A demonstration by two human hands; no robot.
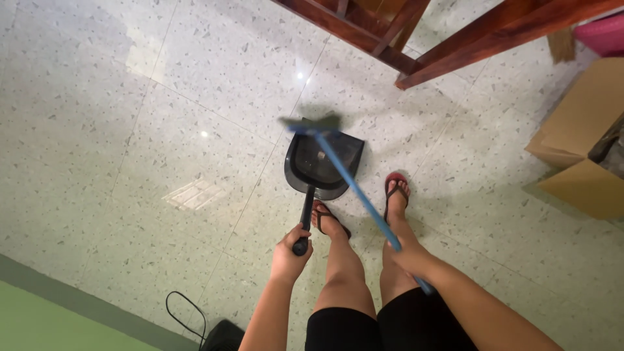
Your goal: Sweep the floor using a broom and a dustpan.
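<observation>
Your left hand [290,255], lower centre of the frame, is wrapped shut around the end of the black dustpan's [320,166] upright handle. The pan itself sits on the speckled terrazzo floor [130,130] at mid-frame, mouth facing the upper part of the picture.

Your right hand [409,253], just right of centre, is closed around the blue broom handle [361,195]. The handle runs diagonally up-left, crossing over the dustpan. The broom head [311,123] lies at the pan's far edge and is motion-blurred; whether it touches the pan lip, you cannot tell.

The hands are apart, one on each tool, with your legs between them. Your feet wear flip-flops: the red-soled one [396,188] is right of the pan, the other [327,221] just beside the dustpan handle.

Upper right: dark red wooden furniture legs [455,45]. Right edge: open cardboard box [578,143]. Bottom centre: black cable [188,312].
</observation>
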